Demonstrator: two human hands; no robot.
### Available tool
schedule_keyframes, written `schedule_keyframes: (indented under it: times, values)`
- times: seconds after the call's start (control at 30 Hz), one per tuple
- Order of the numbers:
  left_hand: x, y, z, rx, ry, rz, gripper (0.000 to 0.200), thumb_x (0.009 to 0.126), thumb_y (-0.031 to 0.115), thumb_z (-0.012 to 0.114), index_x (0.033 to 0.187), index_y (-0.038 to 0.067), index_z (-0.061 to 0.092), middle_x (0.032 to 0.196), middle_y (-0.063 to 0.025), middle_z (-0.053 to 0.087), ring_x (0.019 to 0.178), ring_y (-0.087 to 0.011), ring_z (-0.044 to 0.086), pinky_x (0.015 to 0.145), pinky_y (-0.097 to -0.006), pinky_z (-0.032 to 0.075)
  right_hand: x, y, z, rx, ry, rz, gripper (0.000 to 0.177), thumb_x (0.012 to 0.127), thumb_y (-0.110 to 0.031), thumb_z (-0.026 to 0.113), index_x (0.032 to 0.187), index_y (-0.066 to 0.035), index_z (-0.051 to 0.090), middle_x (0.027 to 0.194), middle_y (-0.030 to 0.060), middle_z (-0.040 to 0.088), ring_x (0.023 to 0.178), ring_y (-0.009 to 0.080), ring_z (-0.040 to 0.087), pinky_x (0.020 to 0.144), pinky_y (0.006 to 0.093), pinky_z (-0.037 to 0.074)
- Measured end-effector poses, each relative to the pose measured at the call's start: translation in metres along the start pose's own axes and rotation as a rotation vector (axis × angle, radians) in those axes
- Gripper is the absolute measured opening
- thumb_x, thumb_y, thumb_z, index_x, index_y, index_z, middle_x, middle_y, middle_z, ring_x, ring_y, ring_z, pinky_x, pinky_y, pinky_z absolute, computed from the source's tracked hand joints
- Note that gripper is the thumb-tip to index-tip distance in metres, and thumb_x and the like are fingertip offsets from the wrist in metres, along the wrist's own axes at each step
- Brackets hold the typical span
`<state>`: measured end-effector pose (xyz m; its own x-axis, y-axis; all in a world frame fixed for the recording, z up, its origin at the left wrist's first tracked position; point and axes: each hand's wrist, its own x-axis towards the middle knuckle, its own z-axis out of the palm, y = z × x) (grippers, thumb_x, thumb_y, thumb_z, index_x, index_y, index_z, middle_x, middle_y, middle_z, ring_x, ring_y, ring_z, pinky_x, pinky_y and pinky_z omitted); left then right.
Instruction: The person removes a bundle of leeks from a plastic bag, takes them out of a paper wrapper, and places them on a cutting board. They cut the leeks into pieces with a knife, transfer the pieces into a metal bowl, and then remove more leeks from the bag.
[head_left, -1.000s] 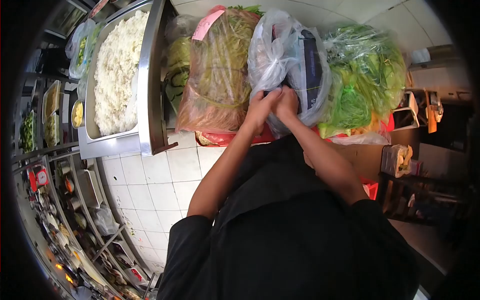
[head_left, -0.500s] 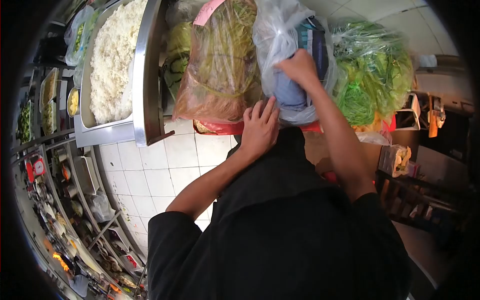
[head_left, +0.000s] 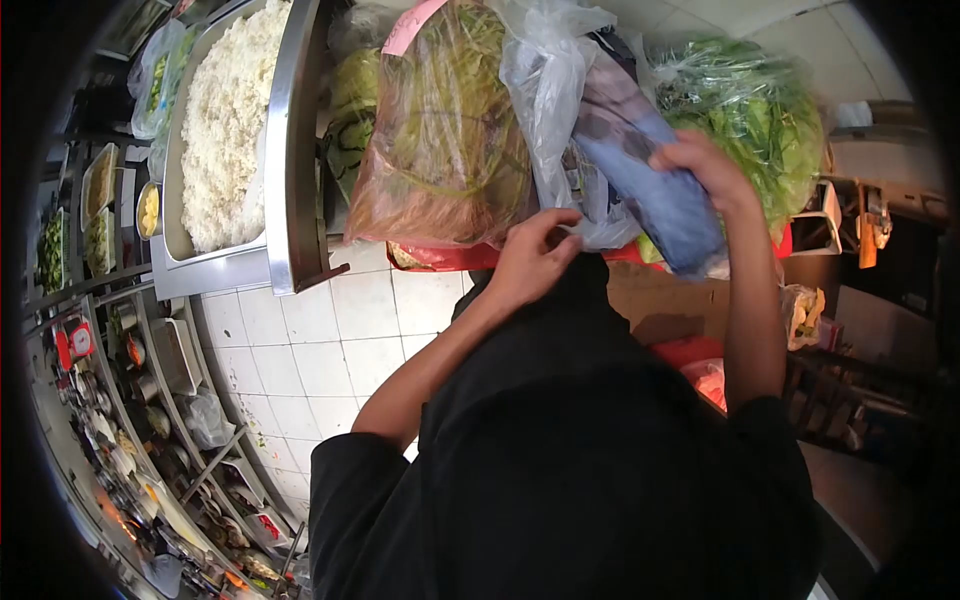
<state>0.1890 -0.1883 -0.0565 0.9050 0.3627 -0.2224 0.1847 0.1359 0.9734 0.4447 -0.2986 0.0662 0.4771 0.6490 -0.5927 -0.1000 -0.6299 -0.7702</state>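
A blue-grey folded bundle, cloth by its look, [head_left: 640,165] slants out of a whitish plastic bag [head_left: 548,85]. My right hand [head_left: 705,168] is closed on the bundle's right side. At the bag's lower left edge is my left hand [head_left: 540,255], its fingers curled with thumb and forefinger close together; whether they pinch the plastic is unclear. Left of the bag lies a large clear bag of green stems [head_left: 440,130] with a pink label [head_left: 412,27]. To the right, leafy greens in clear plastic [head_left: 765,110] sit partly behind my right hand.
A metal tray of white rice [head_left: 230,130] stands at the left, with a steel edge [head_left: 290,150] beside it. Shelves with trays and a red scale [head_left: 73,340] line the far left. White floor tiles [head_left: 300,350] show below the rice. A red tray edge [head_left: 440,259] runs under the bags.
My right hand has moved right and toward me, drawing the blue-grey bundle partly out of the bag. My left hand's fingers, spread before, have curled and shifted slightly right.
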Motion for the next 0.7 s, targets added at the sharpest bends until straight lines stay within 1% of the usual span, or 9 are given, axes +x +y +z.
schedule_keyframes:
  times: [0.07,0.17,0.23,0.3,0.37,0.5,0.53,0.67,0.7]
  values:
    - [0.016,0.006,0.012,-0.112,-0.067,0.012,0.041,0.093,0.006,0.063,0.132,-0.003,0.056,0.122,-0.015,0.065,0.109,-0.017,0.061,0.091,-0.0315,0.05,-0.029,0.018,-0.01,0.098,-0.04,0.0,0.037,0.074,-0.02,0.072,0.103,0.004,0.068,0.086,0.0036,0.068,0.073,0.0111,0.061,0.068,0.0261,0.048]
    - [0.055,-0.001,0.019,-0.253,0.049,-0.164,0.053,0.091,0.004,0.061,0.14,-0.007,0.047,0.125,-0.0164,0.064,0.111,-0.0208,0.061,0.098,-0.0326,0.047,-0.065,0.059,-0.032,0.233,-0.048,0.022,0.046,0.072,-0.016,0.071,0.112,0.006,0.065,0.093,0.0055,0.069,0.078,0.0129,0.063,0.073,0.0269,0.049]
    - [0.067,-0.002,0.015,-0.414,0.103,-0.127,0.076,0.086,-0.003,0.055,0.153,-0.01,0.021,0.154,-0.0222,0.036,0.129,-0.0292,0.05,0.105,-0.0359,0.042,-0.084,0.08,-0.035,0.334,-0.003,0.005,0.054,0.07,-0.016,0.071,0.118,0.007,0.062,0.099,0.008,0.069,0.085,0.0152,0.064,0.079,0.0287,0.051]
    - [0.073,-0.01,0.008,-0.555,0.196,-0.156,0.081,0.085,-0.004,0.053,0.155,-0.008,0.013,0.162,-0.0213,0.019,0.135,-0.0334,0.043,0.108,-0.0404,0.041,-0.105,0.099,-0.029,0.459,0.062,-0.032,0.064,0.067,-0.017,0.072,0.124,0.008,0.059,0.106,0.0108,0.069,0.092,0.0182,0.065,0.085,0.0313,0.052]
    - [0.072,0.005,0.003,-0.793,0.276,-0.201,0.086,0.085,-0.003,0.054,0.156,-0.006,0.005,0.161,-0.0199,0.018,0.134,-0.0346,0.043,0.11,-0.0464,0.04,-0.117,0.134,-0.039,0.528,0.053,-0.034,0.08,0.064,-0.021,0.073,0.134,0.009,0.05,0.119,0.0146,0.065,0.103,0.0229,0.065,0.094,0.0339,0.051]
    - [0.097,-0.007,-0.016,-1.055,0.202,-0.285,0.047,0.09,0.01,0.058,0.132,0.003,0.038,0.143,-0.0186,0.043,0.125,-0.0355,0.049,0.109,-0.0506,0.041,-0.132,0.16,-0.031,0.684,0.11,-0.126,0.088,0.06,-0.024,0.076,0.137,0.008,0.048,0.124,0.0151,0.064,0.106,0.024,0.064,0.097,0.0365,0.05]
    - [0.095,0.007,-0.014,-1.022,0.201,-0.267,0.025,0.092,0.017,0.058,0.111,0.008,0.045,0.131,-0.0178,0.051,0.123,-0.0352,0.051,0.109,-0.0509,0.041,-0.134,0.163,-0.032,0.693,0.087,-0.135,0.09,0.059,-0.023,0.076,0.139,0.007,0.047,0.126,0.0149,0.063,0.109,0.0244,0.064,0.099,0.0367,0.049]
    - [0.087,0.029,-0.001,-0.923,0.172,-0.249,0.03,0.094,0.026,0.057,0.116,0.01,0.045,0.135,-0.018,0.052,0.123,-0.0337,0.051,0.109,-0.0503,0.041,-0.127,0.178,-0.042,0.731,-0.003,-0.235,0.098,0.054,-0.019,0.078,0.143,0.005,0.044,0.134,0.0133,0.06,0.118,0.0263,0.06,0.105,0.0379,0.045]
    - [0.083,0.03,0.007,-0.858,0.175,-0.258,0.05,0.094,0.031,0.061,0.134,0.009,0.041,0.139,-0.0172,0.051,0.126,-0.0319,0.05,0.11,-0.0502,0.039,-0.123,0.185,-0.047,0.74,-0.024,-0.27,0.101,0.052,-0.017,0.079,0.144,0.004,0.044,0.136,0.0129,0.059,0.121,0.0268,0.059,0.107,0.0383,0.044]
